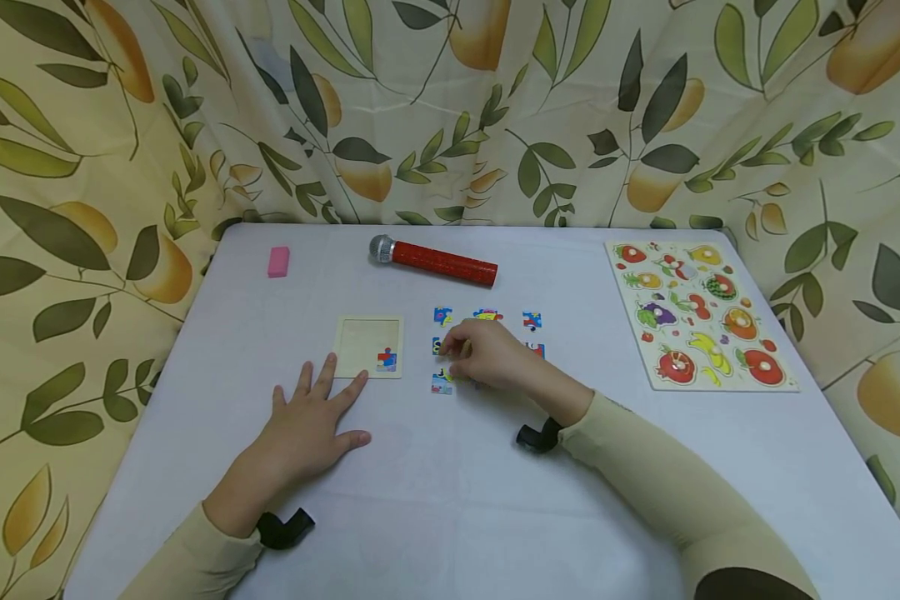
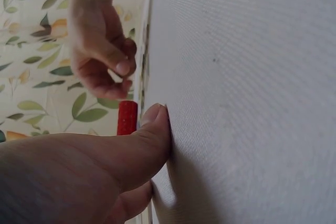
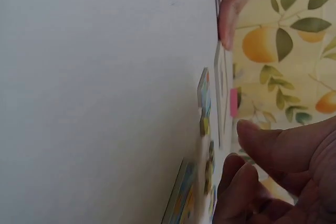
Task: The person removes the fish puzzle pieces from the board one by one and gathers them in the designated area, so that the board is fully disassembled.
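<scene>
My left hand (image 1: 303, 429) lies spread on the white cloth, its fingertips at the near edge of a small square puzzle tray (image 1: 370, 318). One jigsaw piece (image 1: 387, 359) sits in the tray's near right corner. Over the loose pieces to the right hovers my right hand (image 1: 491, 354), thumb and fingers bent but apart. The right wrist view shows nothing between its thumb and fingers. Around and beneath it lie several colourful pieces, among them a near left one (image 1: 442, 384), a far left one (image 1: 442, 316) and a far right one (image 1: 532, 320). The hand partly hides others.
A red toy microphone (image 1: 442, 263) with a silver head lies behind the pieces. At the back left is a pink eraser-like block (image 1: 278, 262). A fruit picture board (image 1: 701, 317) lies at the right. Patterned curtains (image 1: 540, 108) surround the table's back and sides.
</scene>
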The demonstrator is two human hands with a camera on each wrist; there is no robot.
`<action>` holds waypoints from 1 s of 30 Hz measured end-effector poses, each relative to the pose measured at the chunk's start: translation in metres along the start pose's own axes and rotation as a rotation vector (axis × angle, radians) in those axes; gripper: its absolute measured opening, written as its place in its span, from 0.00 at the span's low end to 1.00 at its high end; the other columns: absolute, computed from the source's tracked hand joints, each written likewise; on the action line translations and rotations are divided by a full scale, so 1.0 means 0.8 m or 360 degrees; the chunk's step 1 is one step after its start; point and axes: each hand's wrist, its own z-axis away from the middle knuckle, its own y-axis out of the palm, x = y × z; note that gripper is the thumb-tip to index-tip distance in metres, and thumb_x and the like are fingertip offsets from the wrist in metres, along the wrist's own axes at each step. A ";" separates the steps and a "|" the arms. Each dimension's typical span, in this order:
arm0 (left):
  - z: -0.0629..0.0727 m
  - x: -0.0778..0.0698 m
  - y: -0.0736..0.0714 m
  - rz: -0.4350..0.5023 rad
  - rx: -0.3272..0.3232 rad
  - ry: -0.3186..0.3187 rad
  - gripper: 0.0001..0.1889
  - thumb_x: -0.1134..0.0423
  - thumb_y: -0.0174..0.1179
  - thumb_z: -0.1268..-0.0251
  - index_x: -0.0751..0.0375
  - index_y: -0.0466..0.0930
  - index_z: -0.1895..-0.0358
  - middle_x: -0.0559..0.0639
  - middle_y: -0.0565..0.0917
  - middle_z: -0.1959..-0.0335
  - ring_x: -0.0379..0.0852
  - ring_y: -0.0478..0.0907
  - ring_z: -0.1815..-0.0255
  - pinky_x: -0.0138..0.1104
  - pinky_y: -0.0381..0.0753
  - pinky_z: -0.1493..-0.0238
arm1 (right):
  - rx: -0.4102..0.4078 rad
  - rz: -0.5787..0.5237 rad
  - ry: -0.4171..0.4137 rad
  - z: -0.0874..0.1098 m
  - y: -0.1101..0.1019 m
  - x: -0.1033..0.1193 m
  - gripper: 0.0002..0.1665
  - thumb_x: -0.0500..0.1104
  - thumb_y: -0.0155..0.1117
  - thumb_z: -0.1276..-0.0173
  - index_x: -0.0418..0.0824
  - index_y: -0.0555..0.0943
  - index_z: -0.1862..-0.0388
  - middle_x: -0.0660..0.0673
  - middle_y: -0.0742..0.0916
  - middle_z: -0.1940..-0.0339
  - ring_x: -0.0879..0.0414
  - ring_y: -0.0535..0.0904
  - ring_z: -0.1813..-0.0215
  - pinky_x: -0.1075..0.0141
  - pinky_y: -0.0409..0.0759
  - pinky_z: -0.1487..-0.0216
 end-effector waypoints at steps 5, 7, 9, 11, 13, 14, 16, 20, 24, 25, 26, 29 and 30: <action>0.000 0.000 -0.001 -0.0007 0.0012 0.0002 0.47 0.33 0.65 0.30 0.42 0.59 0.13 0.68 0.47 0.10 0.83 0.44 0.13 0.86 0.51 0.29 | 0.0055 -0.0001 -0.0107 -0.023 0.015 0.021 0.15 0.38 0.77 0.31 0.50 0.91 0.47 0.51 0.87 0.54 0.54 0.81 0.50 0.61 0.84 0.49; 0.000 0.002 -0.001 -0.0009 0.0014 0.0005 0.47 0.32 0.64 0.30 0.41 0.58 0.13 0.68 0.47 0.10 0.83 0.44 0.13 0.86 0.51 0.29 | 0.0072 0.0014 -0.0152 -0.033 0.021 0.028 0.16 0.38 0.77 0.30 0.51 0.91 0.46 0.51 0.87 0.53 0.54 0.81 0.51 0.62 0.83 0.50; 0.000 0.003 -0.001 -0.0012 0.0014 0.0010 0.47 0.32 0.64 0.30 0.41 0.58 0.13 0.68 0.47 0.10 0.83 0.44 0.13 0.86 0.51 0.29 | 0.0089 0.0032 -0.0198 -0.043 0.027 0.034 0.17 0.38 0.76 0.30 0.51 0.91 0.44 0.51 0.86 0.53 0.55 0.81 0.52 0.62 0.83 0.51; -0.001 0.004 0.000 -0.0013 0.0007 0.0016 0.47 0.32 0.64 0.30 0.41 0.58 0.13 0.67 0.47 0.10 0.83 0.44 0.13 0.86 0.51 0.29 | 0.0108 0.0050 -0.0232 -0.052 0.032 0.041 0.18 0.38 0.76 0.31 0.50 0.92 0.43 0.50 0.86 0.54 0.55 0.80 0.53 0.63 0.82 0.52; -0.002 0.005 0.001 -0.0015 0.0004 0.0020 0.47 0.31 0.64 0.30 0.40 0.58 0.13 0.67 0.48 0.10 0.82 0.45 0.13 0.86 0.51 0.29 | 0.0126 0.0063 -0.0258 -0.059 0.036 0.047 0.19 0.38 0.77 0.32 0.49 0.92 0.43 0.49 0.86 0.54 0.55 0.80 0.53 0.63 0.82 0.53; -0.002 0.005 0.001 -0.0014 0.0002 0.0020 0.47 0.31 0.64 0.30 0.40 0.58 0.13 0.67 0.48 0.10 0.82 0.45 0.13 0.86 0.51 0.29 | 0.0134 0.0075 -0.0268 -0.062 0.039 0.050 0.19 0.38 0.77 0.32 0.49 0.92 0.42 0.49 0.86 0.53 0.55 0.80 0.53 0.64 0.81 0.52; -0.002 0.005 0.001 -0.0010 0.0003 0.0019 0.46 0.31 0.64 0.30 0.40 0.58 0.13 0.67 0.48 0.10 0.82 0.45 0.13 0.86 0.51 0.29 | 0.0148 0.0101 -0.0278 -0.067 0.043 0.054 0.21 0.38 0.78 0.33 0.48 0.92 0.41 0.49 0.86 0.54 0.55 0.80 0.53 0.64 0.81 0.52; -0.001 0.004 -0.001 0.0008 0.0004 0.0015 0.46 0.32 0.64 0.30 0.40 0.58 0.13 0.66 0.47 0.10 0.81 0.44 0.13 0.86 0.51 0.29 | 0.0170 0.0196 -0.0290 -0.075 0.052 0.057 0.22 0.39 0.79 0.33 0.48 0.91 0.40 0.49 0.86 0.54 0.56 0.79 0.53 0.66 0.80 0.52; 0.001 0.002 -0.001 0.0010 0.0001 0.0019 0.46 0.33 0.65 0.29 0.41 0.59 0.13 0.67 0.48 0.10 0.82 0.45 0.13 0.86 0.51 0.29 | 0.0184 0.0238 -0.0297 -0.077 0.055 0.059 0.21 0.39 0.78 0.32 0.49 0.91 0.40 0.49 0.86 0.53 0.57 0.79 0.53 0.67 0.79 0.52; 0.001 0.002 -0.001 0.0005 -0.0003 0.0020 0.46 0.33 0.65 0.29 0.41 0.59 0.13 0.67 0.48 0.10 0.82 0.45 0.13 0.86 0.52 0.29 | 0.0186 0.0240 -0.0298 -0.076 0.056 0.060 0.21 0.39 0.78 0.32 0.49 0.92 0.41 0.49 0.86 0.53 0.57 0.79 0.52 0.66 0.79 0.51; 0.001 0.002 -0.001 0.0001 -0.0006 0.0021 0.46 0.33 0.65 0.29 0.41 0.59 0.13 0.67 0.49 0.10 0.82 0.45 0.13 0.86 0.52 0.29 | 0.0187 0.0236 -0.0300 -0.076 0.056 0.060 0.20 0.38 0.78 0.32 0.49 0.92 0.42 0.49 0.86 0.53 0.57 0.79 0.52 0.66 0.80 0.51; 0.001 0.002 -0.001 -0.0002 -0.0013 0.0023 0.46 0.33 0.65 0.29 0.41 0.59 0.13 0.68 0.49 0.10 0.82 0.46 0.13 0.86 0.52 0.29 | 0.0189 0.0238 -0.0301 -0.075 0.056 0.062 0.18 0.38 0.78 0.32 0.49 0.93 0.44 0.50 0.86 0.53 0.57 0.79 0.52 0.66 0.80 0.49; 0.001 0.002 -0.001 -0.0002 -0.0016 0.0023 0.46 0.34 0.65 0.29 0.41 0.59 0.13 0.68 0.49 0.10 0.82 0.45 0.13 0.86 0.52 0.29 | 0.0188 0.0240 -0.0301 -0.075 0.056 0.062 0.17 0.38 0.78 0.32 0.48 0.93 0.45 0.50 0.86 0.53 0.57 0.79 0.52 0.65 0.80 0.48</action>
